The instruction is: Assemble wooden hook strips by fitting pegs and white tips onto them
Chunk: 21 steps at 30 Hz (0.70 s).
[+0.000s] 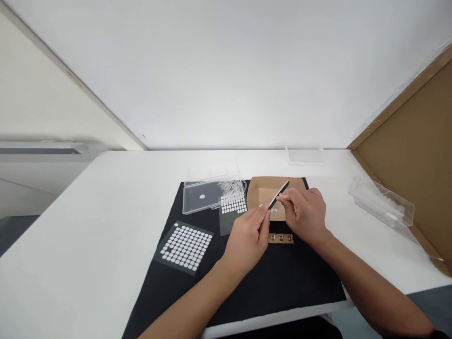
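Observation:
My left hand [247, 235] pinches a small pale item at its fingertips, too small to name. My right hand [305, 212] is closed on a slim black stick with a light face, a nail file [278, 194], whose lower end meets the left fingertips. Both hands hover over a brown cardboard tray [261, 188] on a black mat [282, 282]. A small brown strip with three metal studs [281, 238] lies on the mat just below the hands.
Left of the hands lie two sheets of white round dots [185, 245] [233, 205] and an open clear plastic case [208, 195]. A clear box [381, 202] sits at the right beside a leaning cardboard panel [409, 146]. Another clear tray [305, 154] stands by the wall.

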Motion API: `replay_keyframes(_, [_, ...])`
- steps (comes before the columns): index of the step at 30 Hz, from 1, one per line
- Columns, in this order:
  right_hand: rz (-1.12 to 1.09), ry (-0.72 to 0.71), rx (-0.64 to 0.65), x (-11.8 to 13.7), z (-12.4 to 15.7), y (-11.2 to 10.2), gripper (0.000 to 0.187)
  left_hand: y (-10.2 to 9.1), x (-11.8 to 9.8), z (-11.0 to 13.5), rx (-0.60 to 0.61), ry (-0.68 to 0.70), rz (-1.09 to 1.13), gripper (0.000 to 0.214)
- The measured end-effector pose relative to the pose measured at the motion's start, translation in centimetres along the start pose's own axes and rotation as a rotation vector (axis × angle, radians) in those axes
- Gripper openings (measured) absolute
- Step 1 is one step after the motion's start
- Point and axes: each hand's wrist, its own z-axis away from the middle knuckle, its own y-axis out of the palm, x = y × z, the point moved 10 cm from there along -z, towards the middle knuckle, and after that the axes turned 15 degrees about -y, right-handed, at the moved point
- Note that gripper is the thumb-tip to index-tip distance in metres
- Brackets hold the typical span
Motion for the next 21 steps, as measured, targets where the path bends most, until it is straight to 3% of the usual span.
replay_keyframes(10, [-0.045, 0.006, 0.058, 0.0, 0.3, 0.9, 0.033, 0.0, 0.0, -0.1, -0.003, 0.0, -0.002, 0.026])
replay_keyframes(14, [-0.035, 0.065, 0.026, -0.9, 0.5, 0.6, 0.03, 0.0, 0.1, -0.1, 0.0, -0.001, 0.001, 0.026])
replay_keyframes(18, [-0.087, 0.029, 0.052, -0.5, 0.2, 0.7, 0.032, 0.0, 0.0, -0.1, 0.003, 0.001, -0.003, 0.026])
replay_keyframes(21, [-0.105, 0.017, -0.009, -0.3, 0.1, 0.0, 0.028, -0.3, 0.0, -0.2, 0.008, -0.002, -0.035, 0.027])
